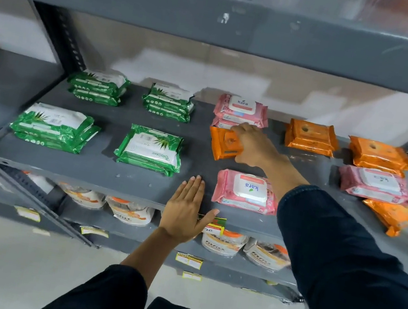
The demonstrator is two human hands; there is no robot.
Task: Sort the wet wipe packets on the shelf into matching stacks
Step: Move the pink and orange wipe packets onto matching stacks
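Observation:
On the grey shelf [102,166], my right hand [253,146] grips an orange wipe packet [222,144] in the middle, just in front of a pink stack [240,111]. My left hand [185,208] lies flat and open on the shelf's front edge, holding nothing. A single pink packet [245,191] lies beside it to the right. Green stacks [152,149] fill the left half. At the right are two orange stacks [309,136], and a pink packet [374,184] lies partly on another orange packet [396,215].
A grey shelf beam [221,18] runs close overhead. Slotted uprights [62,39] stand at the back left and back right. The lower shelf holds white and orange jars [222,242], with price labels [94,231] on its edge.

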